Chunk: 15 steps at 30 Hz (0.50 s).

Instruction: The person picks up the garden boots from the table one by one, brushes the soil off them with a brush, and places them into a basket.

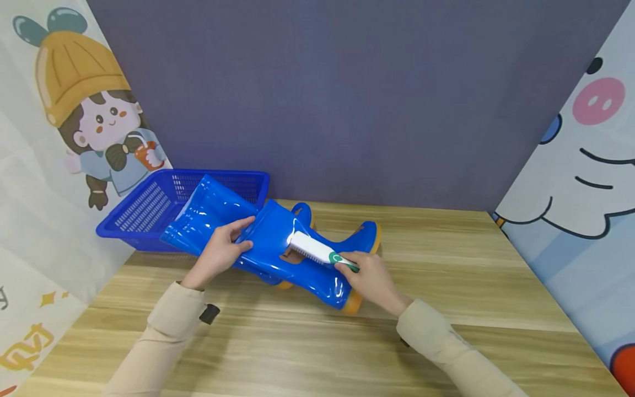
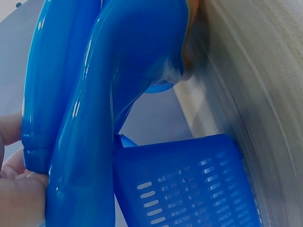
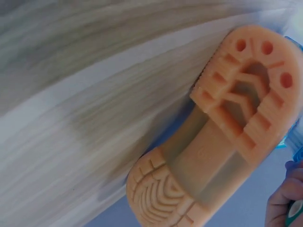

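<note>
My left hand (image 1: 223, 251) grips the top rim of a glossy blue rain boot (image 1: 268, 237) with an orange sole (image 3: 203, 146). A second blue rain boot (image 1: 210, 207) lies partly under it, shaft toward the left, most of its foot hidden. My right hand (image 1: 372, 278) holds a white scrub brush (image 1: 312, 248) by its green-marked handle. The brush's bristles rest against the shaft of the upper boot, beside a brown patch (image 1: 292, 256). In the right wrist view, the upper boot's sole faces the camera and only a few right fingers (image 3: 286, 191) show.
A blue slotted plastic basket (image 1: 144, 207) stands at the back left, behind the second boot's shaft. The wood-grain table (image 1: 446, 264) meets a grey back panel (image 1: 347, 99). Cartoon-printed sheets (image 1: 570, 182) hang at both sides.
</note>
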{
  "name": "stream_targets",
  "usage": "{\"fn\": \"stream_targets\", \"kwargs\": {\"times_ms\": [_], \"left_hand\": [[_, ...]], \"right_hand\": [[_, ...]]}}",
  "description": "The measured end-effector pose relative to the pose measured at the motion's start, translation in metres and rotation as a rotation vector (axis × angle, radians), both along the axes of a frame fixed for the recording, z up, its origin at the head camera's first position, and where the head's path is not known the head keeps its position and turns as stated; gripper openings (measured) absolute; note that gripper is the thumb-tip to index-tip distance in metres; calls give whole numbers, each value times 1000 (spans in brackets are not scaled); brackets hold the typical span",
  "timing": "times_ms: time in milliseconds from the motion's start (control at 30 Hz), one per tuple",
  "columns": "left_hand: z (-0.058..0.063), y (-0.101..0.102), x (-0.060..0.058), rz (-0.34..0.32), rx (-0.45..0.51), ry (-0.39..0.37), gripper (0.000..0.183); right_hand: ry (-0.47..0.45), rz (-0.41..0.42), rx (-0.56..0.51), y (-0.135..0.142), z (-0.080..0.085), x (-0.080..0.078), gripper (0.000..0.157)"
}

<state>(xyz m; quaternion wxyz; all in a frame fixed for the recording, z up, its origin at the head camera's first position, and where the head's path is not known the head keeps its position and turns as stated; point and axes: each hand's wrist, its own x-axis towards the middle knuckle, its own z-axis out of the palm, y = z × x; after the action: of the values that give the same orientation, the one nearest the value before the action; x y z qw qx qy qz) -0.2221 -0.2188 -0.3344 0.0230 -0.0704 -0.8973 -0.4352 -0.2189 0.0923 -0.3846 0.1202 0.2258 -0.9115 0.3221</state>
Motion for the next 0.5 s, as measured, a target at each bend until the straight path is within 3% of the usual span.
{"fn": "stream_targets", "kwargs": {"times_ms": [300,500], "left_hand": [[1,2,1,-1,3,0,52],[1,3,1,16,0,-10,51]], "right_hand": [[-14,-42,-75,-8,3,-5,31],[0,-12,-124,-28,4,-10,32]]}}
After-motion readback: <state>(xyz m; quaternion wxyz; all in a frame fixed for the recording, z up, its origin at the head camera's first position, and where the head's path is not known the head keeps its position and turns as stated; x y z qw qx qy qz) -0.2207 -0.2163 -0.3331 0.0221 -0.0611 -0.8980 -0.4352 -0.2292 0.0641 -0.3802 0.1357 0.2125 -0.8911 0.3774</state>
